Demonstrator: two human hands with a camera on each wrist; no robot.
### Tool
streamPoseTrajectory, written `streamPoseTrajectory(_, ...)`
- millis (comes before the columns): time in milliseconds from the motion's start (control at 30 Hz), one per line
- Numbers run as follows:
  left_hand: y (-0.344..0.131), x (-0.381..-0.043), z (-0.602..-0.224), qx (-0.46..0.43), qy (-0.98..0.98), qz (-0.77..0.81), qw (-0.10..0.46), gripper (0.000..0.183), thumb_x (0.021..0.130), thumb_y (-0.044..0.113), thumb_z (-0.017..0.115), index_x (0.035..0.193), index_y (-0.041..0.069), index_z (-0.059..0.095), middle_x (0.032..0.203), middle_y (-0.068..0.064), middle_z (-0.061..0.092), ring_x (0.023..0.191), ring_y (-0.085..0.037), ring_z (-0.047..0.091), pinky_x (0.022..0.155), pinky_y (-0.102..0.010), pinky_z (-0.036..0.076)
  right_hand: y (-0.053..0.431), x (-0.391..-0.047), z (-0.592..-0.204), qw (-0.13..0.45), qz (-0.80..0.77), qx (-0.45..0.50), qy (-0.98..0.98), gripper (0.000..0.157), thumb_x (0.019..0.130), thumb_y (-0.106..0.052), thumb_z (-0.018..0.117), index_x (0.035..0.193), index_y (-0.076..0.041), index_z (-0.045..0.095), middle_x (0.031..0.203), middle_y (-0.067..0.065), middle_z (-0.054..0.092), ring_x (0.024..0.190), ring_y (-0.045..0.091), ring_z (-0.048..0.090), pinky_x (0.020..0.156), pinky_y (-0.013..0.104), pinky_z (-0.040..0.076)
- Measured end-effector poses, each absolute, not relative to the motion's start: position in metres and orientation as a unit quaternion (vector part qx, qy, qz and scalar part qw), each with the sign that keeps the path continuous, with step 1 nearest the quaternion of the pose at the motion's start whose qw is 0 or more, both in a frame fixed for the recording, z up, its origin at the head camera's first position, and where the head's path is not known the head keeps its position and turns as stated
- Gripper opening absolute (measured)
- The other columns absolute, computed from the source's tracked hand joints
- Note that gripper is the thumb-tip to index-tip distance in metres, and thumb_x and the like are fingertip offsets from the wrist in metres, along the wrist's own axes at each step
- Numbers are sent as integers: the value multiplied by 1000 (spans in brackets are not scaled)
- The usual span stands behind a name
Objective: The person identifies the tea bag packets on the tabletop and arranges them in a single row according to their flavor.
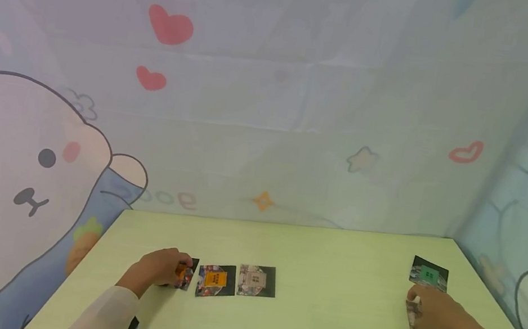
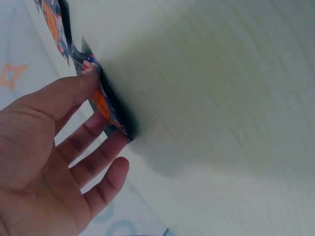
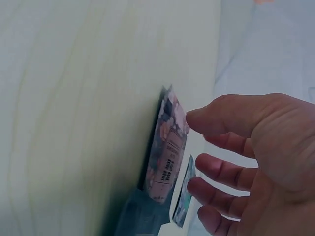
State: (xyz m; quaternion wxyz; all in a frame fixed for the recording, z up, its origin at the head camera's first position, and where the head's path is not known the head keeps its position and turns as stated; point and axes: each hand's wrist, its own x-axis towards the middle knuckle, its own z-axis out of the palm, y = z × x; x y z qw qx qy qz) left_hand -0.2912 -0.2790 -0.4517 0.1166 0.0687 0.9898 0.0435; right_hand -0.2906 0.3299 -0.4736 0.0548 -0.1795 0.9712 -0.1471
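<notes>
My left hand [image 1: 157, 269] pinches a small flat printed packet with an orange label [image 2: 101, 103] at the left of the table. The thumb lies on its printed face, while two fingers reach behind its far edge. To its right lie another orange-labelled packet [image 1: 217, 280] and a beige-labelled packet [image 1: 258, 281], in a row. At the right side, my right hand [image 1: 441, 317] is over a pink-labelled packet [image 3: 167, 152], its thumb tip right at the packet's edge and its other fingers loosely bent. Just beyond that hand lies a green-labelled packet [image 1: 429, 274].
The pale yellow-green table [image 1: 324, 310] has a printed cloth [image 1: 273, 103] hanging behind it and at both sides. A dark piece [image 3: 140, 214] sits against the lower end of the pink-labelled packet in the right wrist view.
</notes>
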Motion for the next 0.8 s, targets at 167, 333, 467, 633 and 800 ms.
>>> streamPoseTrajectory(167,-280,-292,-454,68,989,51,117,42,85,12,82,124,19,68,113,-9,63,91,-23,57,91,-51,54,334,-290,-475,71,-141,-165,974,33,77,-16,82,102,-8,62,95,10,57,76,19,48,63,35,43)
streamPoseTrajectory(333,-283,-296,-459,69,990,46,115,42,85,12,81,124,20,68,116,-9,63,93,-24,59,91,-51,54,336,-292,-483,69,-140,-179,971,32,74,-13,84,95,-10,61,84,2,50,71,16,43,62,29,37)
streamPoseTrajectory(467,-285,-297,-460,68,990,40,116,43,85,12,81,125,21,67,117,-9,63,95,-24,60,91,-51,54,334,-293,-482,61,-150,-178,971,27,75,-10,81,92,-11,61,78,-1,50,68,13,43,61,29,37)
streamPoseTrajectory(633,-284,-297,-459,71,990,43,115,43,85,12,81,125,21,68,116,-9,63,95,-24,60,91,-51,54,333,-293,-483,57,-163,-170,970,24,73,-8,77,90,-13,61,72,-4,47,64,10,40,58,27,33)
streamPoseTrajectory(800,-283,-295,-458,71,990,47,116,43,86,11,80,126,21,68,116,-9,62,95,-25,60,90,-51,54,333,-293,-487,44,-161,-175,970,24,73,-8,77,91,-16,63,75,-5,50,66,10,41,60,26,34)
